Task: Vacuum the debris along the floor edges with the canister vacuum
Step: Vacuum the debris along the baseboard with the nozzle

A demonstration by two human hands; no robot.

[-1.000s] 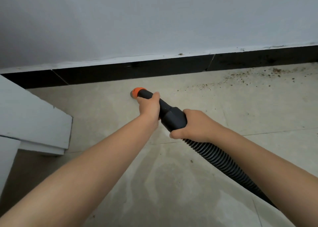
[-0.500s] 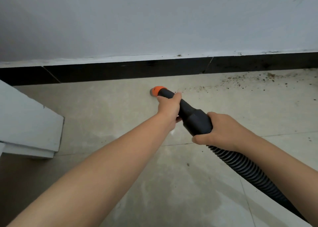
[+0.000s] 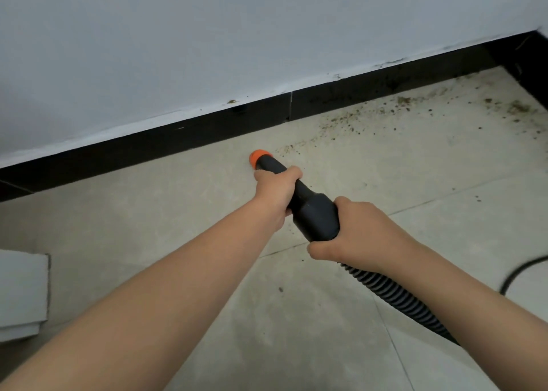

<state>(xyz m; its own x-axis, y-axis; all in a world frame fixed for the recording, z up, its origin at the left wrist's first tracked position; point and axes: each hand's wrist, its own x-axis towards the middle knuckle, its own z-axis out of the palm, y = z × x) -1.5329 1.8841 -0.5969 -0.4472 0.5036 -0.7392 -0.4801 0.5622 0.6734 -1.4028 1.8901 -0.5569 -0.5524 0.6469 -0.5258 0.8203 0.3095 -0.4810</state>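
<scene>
A black vacuum nozzle (image 3: 314, 212) with an orange tip (image 3: 257, 156) points down at the beige tiled floor, close to the black skirting board (image 3: 178, 141). My left hand (image 3: 275, 193) grips the narrow front part of the nozzle just behind the tip. My right hand (image 3: 353, 230) grips the thick rear part where the ribbed black hose (image 3: 394, 295) joins. Brown debris (image 3: 370, 117) lies scattered along the floor edge to the right of the tip, thickest towards the far right corner. The canister itself is out of view.
A grey-white wall rises above the skirting board. A white furniture corner (image 3: 22, 292) juts in at the lower left. A thin black cable (image 3: 522, 272) curves on the floor at the right edge. The skirting turns a corner at the upper right (image 3: 530, 61).
The nozzle and both hands have moved right along the skirting board towards the debris. The view has swung right, bringing the room corner and a cable into sight.
</scene>
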